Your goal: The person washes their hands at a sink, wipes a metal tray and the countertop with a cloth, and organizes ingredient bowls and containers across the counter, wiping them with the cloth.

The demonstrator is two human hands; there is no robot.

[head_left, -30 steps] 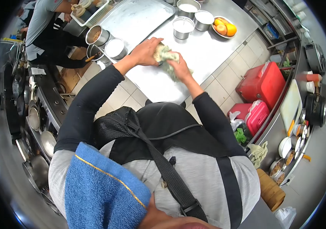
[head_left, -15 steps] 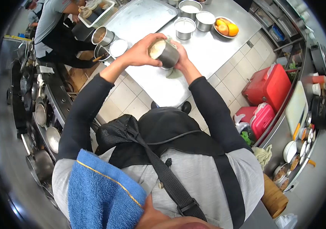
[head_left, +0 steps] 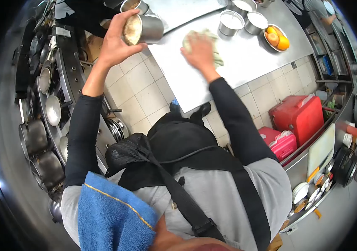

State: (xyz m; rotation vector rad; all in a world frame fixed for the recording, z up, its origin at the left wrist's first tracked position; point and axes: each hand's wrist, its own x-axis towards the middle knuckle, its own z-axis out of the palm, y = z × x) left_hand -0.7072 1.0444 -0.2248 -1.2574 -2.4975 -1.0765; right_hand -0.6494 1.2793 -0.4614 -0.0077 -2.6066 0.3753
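Observation:
My left hand [head_left: 116, 39] is wrapped round a steel canister [head_left: 151, 29], held above the table's left edge. The canister lies tilted on its side, and pale, crumbly-looking contents [head_left: 132, 30] show at the end facing my palm. A light green cloth [head_left: 215, 46] is bunched on the steel table [head_left: 178, 79]. Over it, my right hand [head_left: 199, 49] presses down with its fingers on the fabric; the fingertips are partly hidden in the folds.
White-filled metal pots [head_left: 231, 23] stand toward the back, beside a bowl [head_left: 275, 49] of orange and yellow produce. A large tray [head_left: 174, 10] lies at the far left. Pans [head_left: 53, 111] line the stove side. Red coolers [head_left: 297, 117] sit on the right. Co-workers stand at both far corners.
The canister has moved left in my left hand. My right hand has left it and come down on the table with the cloth. The view has shifted.

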